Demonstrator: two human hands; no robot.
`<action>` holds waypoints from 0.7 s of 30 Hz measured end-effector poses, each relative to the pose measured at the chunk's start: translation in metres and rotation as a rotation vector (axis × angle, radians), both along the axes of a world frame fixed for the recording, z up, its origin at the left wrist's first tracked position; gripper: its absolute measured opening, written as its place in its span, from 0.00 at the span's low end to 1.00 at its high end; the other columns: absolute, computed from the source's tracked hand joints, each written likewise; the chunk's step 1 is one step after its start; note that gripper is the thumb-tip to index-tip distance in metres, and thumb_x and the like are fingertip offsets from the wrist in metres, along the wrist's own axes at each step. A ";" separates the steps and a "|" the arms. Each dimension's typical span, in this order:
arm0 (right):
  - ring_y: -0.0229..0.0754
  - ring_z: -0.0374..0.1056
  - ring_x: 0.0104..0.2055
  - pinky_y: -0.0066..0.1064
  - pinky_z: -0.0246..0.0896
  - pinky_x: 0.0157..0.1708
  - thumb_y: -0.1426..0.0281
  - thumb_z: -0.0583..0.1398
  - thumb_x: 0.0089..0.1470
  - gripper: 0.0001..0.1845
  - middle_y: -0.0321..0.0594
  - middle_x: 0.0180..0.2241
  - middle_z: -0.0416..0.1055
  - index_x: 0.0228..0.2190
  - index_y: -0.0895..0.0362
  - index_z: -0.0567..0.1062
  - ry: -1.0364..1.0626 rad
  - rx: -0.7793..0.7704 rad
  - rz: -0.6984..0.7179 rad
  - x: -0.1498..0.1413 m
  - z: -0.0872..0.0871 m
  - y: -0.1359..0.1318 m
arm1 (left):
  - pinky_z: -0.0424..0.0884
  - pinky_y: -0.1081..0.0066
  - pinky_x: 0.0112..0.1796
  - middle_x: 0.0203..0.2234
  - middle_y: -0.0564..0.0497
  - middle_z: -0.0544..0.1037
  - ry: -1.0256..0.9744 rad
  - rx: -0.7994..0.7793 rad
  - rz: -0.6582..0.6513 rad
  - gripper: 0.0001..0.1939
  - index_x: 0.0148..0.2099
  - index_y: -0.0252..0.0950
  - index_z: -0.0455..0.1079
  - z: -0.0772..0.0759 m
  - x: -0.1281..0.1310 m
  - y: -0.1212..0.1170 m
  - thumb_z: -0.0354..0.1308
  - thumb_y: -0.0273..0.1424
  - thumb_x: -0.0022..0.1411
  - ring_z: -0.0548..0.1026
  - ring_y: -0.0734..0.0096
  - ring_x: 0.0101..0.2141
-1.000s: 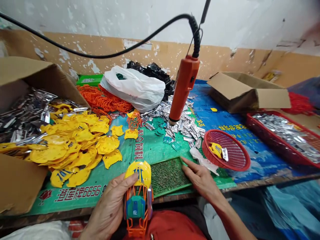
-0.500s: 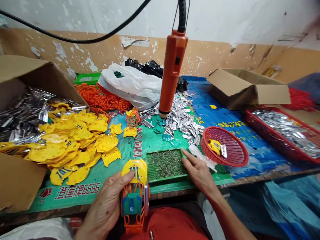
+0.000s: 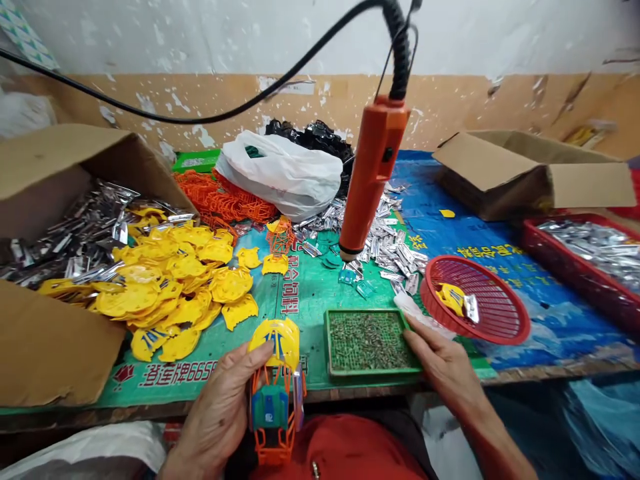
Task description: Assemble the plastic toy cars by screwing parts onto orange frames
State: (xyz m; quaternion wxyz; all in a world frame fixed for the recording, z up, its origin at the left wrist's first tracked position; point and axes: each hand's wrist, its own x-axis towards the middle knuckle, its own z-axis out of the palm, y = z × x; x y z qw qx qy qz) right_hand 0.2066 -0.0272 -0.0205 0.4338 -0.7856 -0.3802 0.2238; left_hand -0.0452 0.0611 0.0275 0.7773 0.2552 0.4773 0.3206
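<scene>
My left hand (image 3: 220, 413) grips a toy assembly (image 3: 275, 393) at the table's near edge: an orange frame with a yellow cap on top and a blue-green block inside. My right hand (image 3: 445, 363) rests against the right side of a green tray of small screws (image 3: 369, 341), fingers curled on its edge. An orange electric screwdriver (image 3: 371, 175) hangs on a black cable above the table, untouched.
A pile of yellow plastic parts (image 3: 170, 280) spills from an open cardboard box (image 3: 60, 200) at left. Orange frames (image 3: 225, 200), a white bag (image 3: 285, 173), silver packets (image 3: 390, 240), a round red basket (image 3: 475, 300), a second box (image 3: 530, 173) and a red crate (image 3: 585, 260) surround the green mat.
The green screw tray and my right hand have shifted to the right. The hanging screwdriver has swung left and back right. My left hand keeps its hold on the toy assembly.
</scene>
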 end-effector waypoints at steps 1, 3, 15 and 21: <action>0.47 0.74 0.38 0.33 0.68 0.38 0.55 0.57 0.50 0.28 0.42 0.36 0.80 0.48 0.57 0.77 -0.017 0.003 -0.017 0.000 0.000 0.000 | 0.74 0.72 0.24 0.24 0.47 0.82 0.001 -0.002 0.003 0.15 0.32 0.31 0.79 0.000 0.001 0.000 0.72 0.34 0.42 0.76 0.68 0.20; 0.46 0.72 0.31 0.33 0.68 0.33 0.55 0.55 0.51 0.30 0.39 0.30 0.80 0.50 0.58 0.75 -0.026 -0.026 0.027 -0.002 -0.001 0.002 | 0.74 0.73 0.24 0.23 0.47 0.82 -0.009 -0.005 -0.016 0.15 0.33 0.31 0.79 0.000 0.003 0.001 0.72 0.34 0.42 0.76 0.68 0.20; 0.43 0.69 0.25 0.31 0.66 0.27 0.54 0.53 0.51 0.31 0.40 0.26 0.79 0.50 0.61 0.75 -0.068 -0.068 0.066 -0.006 -0.006 0.005 | 0.75 0.74 0.26 0.24 0.47 0.82 -0.042 -0.019 -0.031 0.13 0.32 0.31 0.79 0.000 0.005 -0.002 0.72 0.33 0.43 0.77 0.69 0.22; 0.48 0.73 0.37 0.32 0.68 0.34 0.57 0.54 0.51 0.30 0.43 0.39 0.80 0.50 0.62 0.75 -0.017 -0.078 0.056 -0.002 -0.001 0.007 | 0.74 0.75 0.23 0.21 0.48 0.81 -0.032 -0.030 -0.027 0.13 0.31 0.30 0.79 0.002 0.008 -0.003 0.73 0.32 0.42 0.76 0.70 0.20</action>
